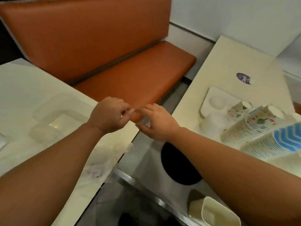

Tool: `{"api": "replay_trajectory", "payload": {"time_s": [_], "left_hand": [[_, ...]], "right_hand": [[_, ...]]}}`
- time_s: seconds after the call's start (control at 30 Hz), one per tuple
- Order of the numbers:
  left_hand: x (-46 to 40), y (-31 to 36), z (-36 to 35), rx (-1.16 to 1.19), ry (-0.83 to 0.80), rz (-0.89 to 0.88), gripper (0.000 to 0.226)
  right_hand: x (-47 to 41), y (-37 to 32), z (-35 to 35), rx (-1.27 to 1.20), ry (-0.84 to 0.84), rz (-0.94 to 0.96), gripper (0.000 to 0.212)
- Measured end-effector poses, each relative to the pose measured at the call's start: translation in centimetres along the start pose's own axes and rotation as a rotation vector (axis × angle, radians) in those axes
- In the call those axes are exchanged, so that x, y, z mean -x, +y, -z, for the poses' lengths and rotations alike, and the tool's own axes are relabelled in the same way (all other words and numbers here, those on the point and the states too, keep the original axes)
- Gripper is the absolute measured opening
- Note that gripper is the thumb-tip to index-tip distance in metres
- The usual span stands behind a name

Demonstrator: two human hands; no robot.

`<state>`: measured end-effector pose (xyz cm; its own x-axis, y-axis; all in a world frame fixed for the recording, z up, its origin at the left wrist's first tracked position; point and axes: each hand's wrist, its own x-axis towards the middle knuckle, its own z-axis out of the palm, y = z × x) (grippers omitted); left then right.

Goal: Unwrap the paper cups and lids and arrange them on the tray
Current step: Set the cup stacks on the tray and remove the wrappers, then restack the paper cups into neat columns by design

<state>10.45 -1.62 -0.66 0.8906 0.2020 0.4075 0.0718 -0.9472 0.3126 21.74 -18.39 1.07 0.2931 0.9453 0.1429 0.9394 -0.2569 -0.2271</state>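
My left hand and my right hand meet fingertip to fingertip over the gap between two tables. Both have curled fingers and pinch a small pale piece; it looks like clear wrap but is too blurred to be sure. On the right table a white moulded tray carries one floral paper cup and white lids. In front of the tray lie a stack of floral cups and a stack of blue-striped cups.
The left table holds a clear plastic container and crumpled clear wrap. Below my hands stands a bin with a black round opening. An orange bench runs behind. A purple sticker lies beyond the tray, and a cream tub stands low right.
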Motion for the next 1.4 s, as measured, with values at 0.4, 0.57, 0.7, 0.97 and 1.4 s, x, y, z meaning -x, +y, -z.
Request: {"api": "replay_trajectory", "payload": {"time_s": [0.4,0.57,0.7,0.97,1.4], "left_hand": [[-20.3,20.4,2.0,0.290,-0.076,-0.364,0.021],[-22.8,32.3,-0.6,0.343,-0.186,-0.539,0.022],[-24.0,42.2,-3.3,0.333,-0.312,-0.666,0.031],[-23.2,54.3,-9.4,-0.094,-0.780,-0.868,0.077],[-26.4,57.0,-12.4,0.028,-0.897,-0.756,0.045]], "right_hand": [[9.9,10.4,20.0,0.064,0.583,-0.506,0.034],[19.8,14.2,25.5,0.086,0.810,-0.636,0.033],[29.3,17.4,28.1,-0.037,1.023,-0.649,0.034],[46.5,23.8,14.7,-0.305,0.856,-1.417,0.021],[42.3,24.7,9.0,-0.742,0.856,-1.213,0.083]]}}
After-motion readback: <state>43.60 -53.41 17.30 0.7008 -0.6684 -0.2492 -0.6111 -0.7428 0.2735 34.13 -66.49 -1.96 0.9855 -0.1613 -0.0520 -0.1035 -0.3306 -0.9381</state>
